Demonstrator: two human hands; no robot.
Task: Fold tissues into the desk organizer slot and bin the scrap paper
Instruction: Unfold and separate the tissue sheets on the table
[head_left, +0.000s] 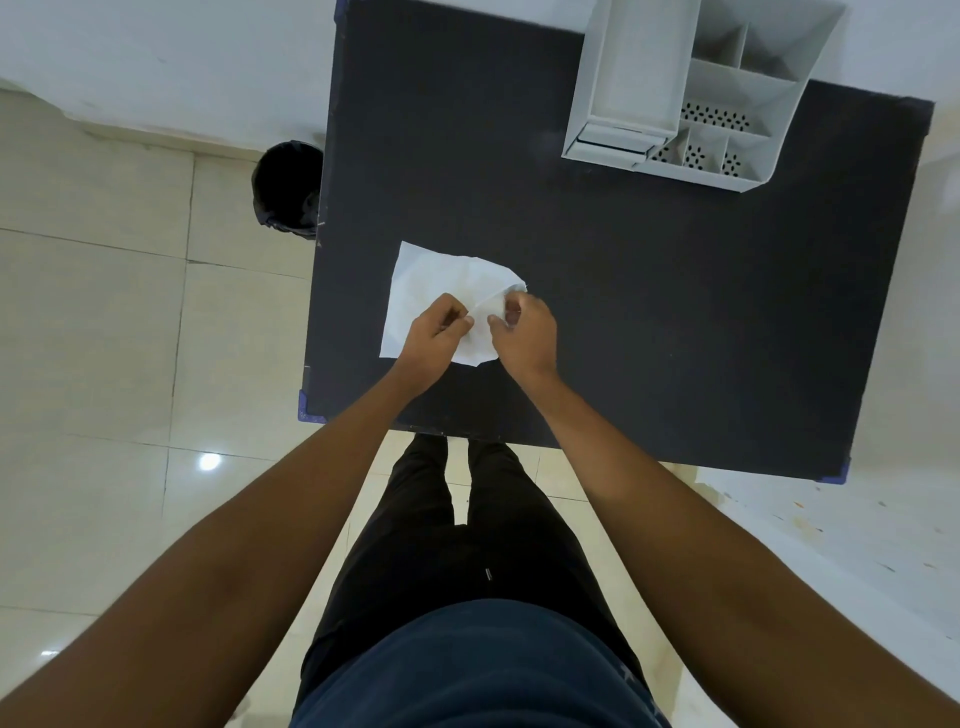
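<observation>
A white tissue (439, 280) lies spread and creased on the near left part of the black table (649, 312). My left hand (434, 338) pinches the tissue near its middle. My right hand (524, 335) grips its crumpled right side, which is lifted slightly off the table. The two hands sit close together, a small gap apart. A white desk organizer (691, 88) with a long slot and several small compartments stands at the far right of the table, well away from both hands. A black bin (288, 187) stands on the floor beside the table's left edge.
Cream floor tiles (104, 312) surround the table, and a white wall runs along the back. My legs stand at the table's near edge. Blue corner guards (304, 408) mark the table's near corners.
</observation>
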